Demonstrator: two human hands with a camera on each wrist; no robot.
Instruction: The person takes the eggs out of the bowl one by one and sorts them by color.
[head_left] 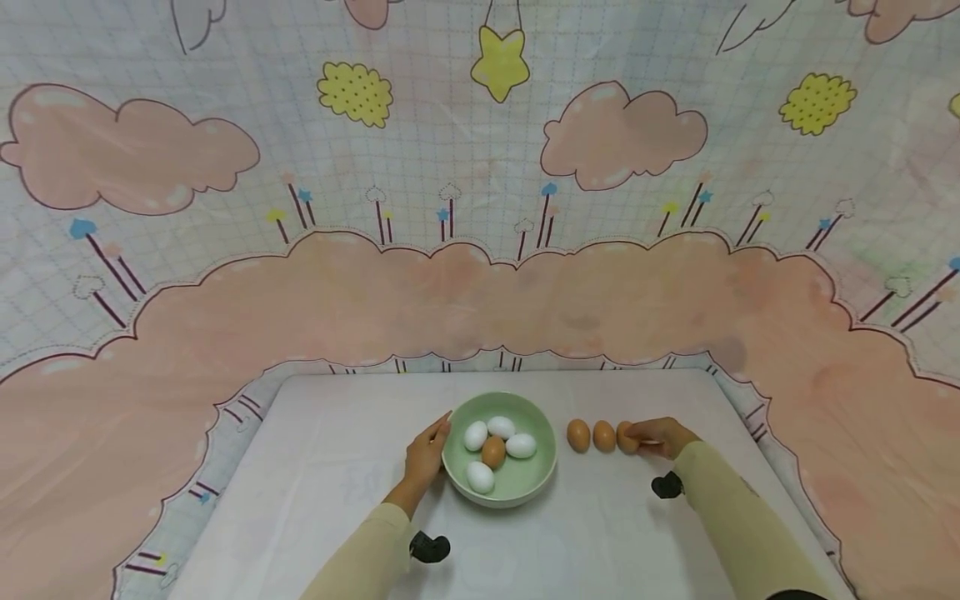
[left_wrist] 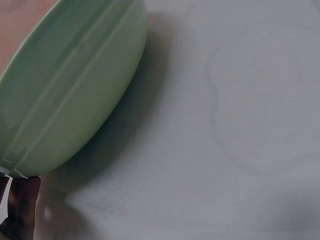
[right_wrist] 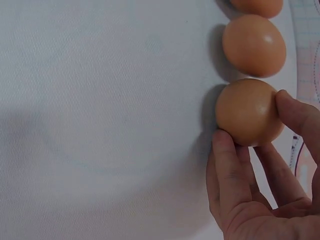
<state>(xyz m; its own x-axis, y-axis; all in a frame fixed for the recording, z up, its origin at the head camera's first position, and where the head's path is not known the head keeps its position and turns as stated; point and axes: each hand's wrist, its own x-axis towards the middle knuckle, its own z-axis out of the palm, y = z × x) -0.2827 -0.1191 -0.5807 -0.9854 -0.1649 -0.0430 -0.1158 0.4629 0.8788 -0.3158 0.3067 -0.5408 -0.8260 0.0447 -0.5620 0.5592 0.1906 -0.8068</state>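
Observation:
A light green bowl (head_left: 538,473) stands on the white tabletop, with several white eggs (head_left: 481,477) and one brown egg (head_left: 493,452) inside. My left hand (head_left: 424,458) holds the bowl at its left side; in the left wrist view only a dark sliver of fingers shows below the bowl's outer wall (left_wrist: 75,95). To the right of the bowl, three brown eggs lie in a row. My right hand (head_left: 667,437) pinches the rightmost brown egg (right_wrist: 249,111) between thumb and fingertips. The middle brown egg (right_wrist: 254,45) lies just beside it, and the left brown egg (head_left: 578,435) is closest to the bowl.
The white table (head_left: 337,433) ends at a back edge near a printed cloth backdrop (head_left: 480,300) with clouds and stars. A black wrist-worn piece (head_left: 430,547) hangs by the left wrist, and another black piece (head_left: 667,485) by the right.

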